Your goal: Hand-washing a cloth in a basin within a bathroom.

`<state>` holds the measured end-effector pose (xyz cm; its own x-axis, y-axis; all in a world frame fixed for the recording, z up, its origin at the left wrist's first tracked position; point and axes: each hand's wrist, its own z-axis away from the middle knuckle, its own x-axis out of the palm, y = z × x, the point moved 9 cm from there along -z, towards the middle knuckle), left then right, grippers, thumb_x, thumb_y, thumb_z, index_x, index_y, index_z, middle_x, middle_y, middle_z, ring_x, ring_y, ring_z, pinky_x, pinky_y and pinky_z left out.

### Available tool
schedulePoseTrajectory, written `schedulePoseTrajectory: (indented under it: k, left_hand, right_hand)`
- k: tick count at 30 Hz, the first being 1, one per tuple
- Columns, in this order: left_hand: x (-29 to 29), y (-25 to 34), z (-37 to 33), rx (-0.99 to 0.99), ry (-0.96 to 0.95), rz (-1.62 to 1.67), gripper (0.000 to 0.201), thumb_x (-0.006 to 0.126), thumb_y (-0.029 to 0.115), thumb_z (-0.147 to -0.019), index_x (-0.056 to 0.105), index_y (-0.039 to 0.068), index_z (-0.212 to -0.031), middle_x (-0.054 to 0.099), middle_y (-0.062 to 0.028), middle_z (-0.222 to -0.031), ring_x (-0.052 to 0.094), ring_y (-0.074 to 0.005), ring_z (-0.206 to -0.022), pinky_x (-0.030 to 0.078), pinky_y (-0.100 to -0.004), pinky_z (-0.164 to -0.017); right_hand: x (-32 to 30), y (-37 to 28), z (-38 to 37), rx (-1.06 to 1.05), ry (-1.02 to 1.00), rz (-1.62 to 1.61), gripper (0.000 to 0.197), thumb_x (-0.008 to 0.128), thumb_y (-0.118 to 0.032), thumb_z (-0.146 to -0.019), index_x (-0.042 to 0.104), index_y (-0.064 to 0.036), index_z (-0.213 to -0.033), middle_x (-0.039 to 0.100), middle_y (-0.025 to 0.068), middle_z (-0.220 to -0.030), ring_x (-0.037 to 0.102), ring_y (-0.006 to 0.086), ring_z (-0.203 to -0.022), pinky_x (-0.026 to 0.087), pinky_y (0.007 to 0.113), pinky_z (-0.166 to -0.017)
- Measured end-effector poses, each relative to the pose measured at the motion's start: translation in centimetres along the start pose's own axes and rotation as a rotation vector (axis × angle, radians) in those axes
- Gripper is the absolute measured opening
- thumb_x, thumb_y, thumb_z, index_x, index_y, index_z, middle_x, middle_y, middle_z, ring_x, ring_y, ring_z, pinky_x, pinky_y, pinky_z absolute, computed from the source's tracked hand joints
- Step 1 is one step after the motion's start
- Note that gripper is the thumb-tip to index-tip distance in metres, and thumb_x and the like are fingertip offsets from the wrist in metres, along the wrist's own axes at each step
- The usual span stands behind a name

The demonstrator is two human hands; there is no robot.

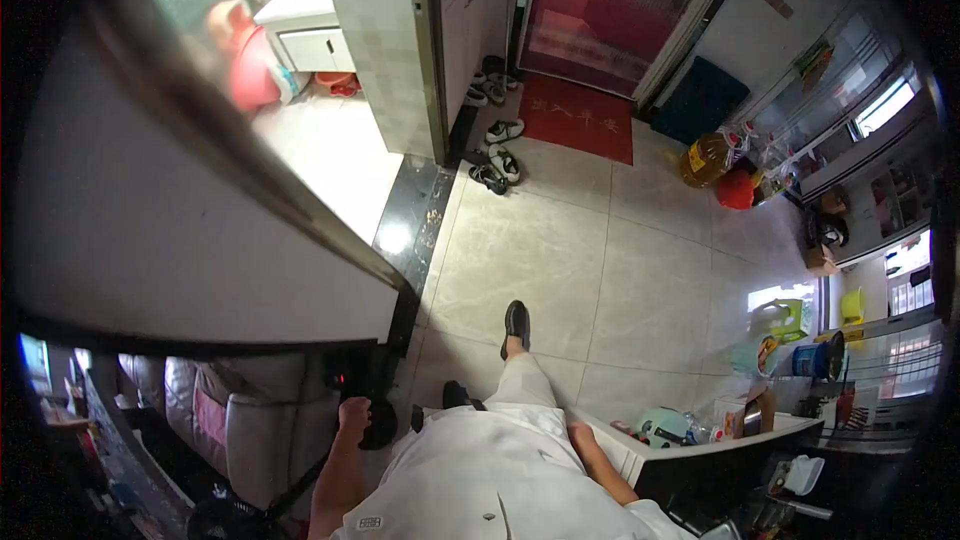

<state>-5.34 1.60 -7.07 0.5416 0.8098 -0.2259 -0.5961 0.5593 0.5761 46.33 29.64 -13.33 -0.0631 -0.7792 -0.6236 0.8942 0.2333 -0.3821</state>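
Observation:
My left hand (pixel 355 417) hangs at my left side with its fingers curled closed. Whether anything is inside them is hidden. Just beyond it is a dark object with a small red light (pixel 341 379), and I cannot tell whether the hand touches it. My right hand (pixel 579 431) hangs low at my right side, close to the corner of a white cabinet (pixel 625 457). Its fingers are mostly out of sight. One foot in a black shoe (pixel 516 324) is stretched forward on the tiled floor (pixel 540 255).
Ahead lie several shoes (pixel 504 162) and a red doormat (pixel 575 120) before a reddish door (pixel 620 15). At the right stand a large oil bottle (pixel 703 162) and a red bag (pixel 735 190). A doorway opens left past a white wall (pixel 200 230); a grey sofa (pixel 265 440) is nearer.

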Motion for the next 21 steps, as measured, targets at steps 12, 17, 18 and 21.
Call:
schedulePoseTrajectory:
  k: [12,17,18,21]
  left_hand:
    - [8.9,7.7,1.4,-0.023,0.127,-0.346,0.022,0.064,0.017,-0.078,0.069,0.003,-0.093,0.065,-0.0079,-0.078,0.06,-0.0181,-0.063,0.049,-0.0325,-0.057]
    - [11.5,10.6,1.4,0.019,0.159,-0.364,0.03,0.067,0.021,-0.075,0.069,-0.001,-0.096,0.069,-0.0152,-0.092,0.065,-0.0238,-0.086,0.05,-0.0358,-0.08]
    - [13.5,12.5,1.2,-0.032,0.135,-0.354,0.03,0.068,0.021,-0.075,0.069,-0.001,-0.095,0.069,-0.0156,-0.094,0.065,-0.0237,-0.087,0.05,-0.036,-0.08]
    - [14.8,12.9,-2.4,-0.035,0.144,-0.391,0.024,0.068,0.02,-0.075,0.07,0.002,-0.09,0.07,-0.0126,-0.087,0.066,-0.0213,-0.082,0.051,-0.0345,-0.075]
  right_hand:
    - [-15.2,6.0,-19.8,0.047,-0.136,-0.733,0.019,0.048,-0.016,-0.089,0.058,-0.0007,-0.088,0.06,0.015,-0.075,0.06,0.0263,-0.057,0.052,0.041,-0.051]
    - [-34.1,-4.1,-27.8,0.384,0.089,-0.999,0.029,0.049,-0.018,-0.09,0.051,-0.0006,-0.114,0.061,0.0132,-0.086,0.061,0.0233,-0.062,0.053,0.036,-0.05]
    - [-36.9,-4.8,-29.0,0.362,0.16,-1.06,0.03,0.049,-0.018,-0.09,0.05,-0.0014,-0.116,0.061,0.0124,-0.086,0.061,0.0227,-0.063,0.053,0.035,-0.05]
    - [-41.3,-10.1,-33.5,0.284,0.174,-0.937,0.028,0.048,-0.016,-0.089,0.052,-0.0012,-0.113,0.061,0.012,-0.084,0.061,0.0218,-0.061,0.053,0.034,-0.048]
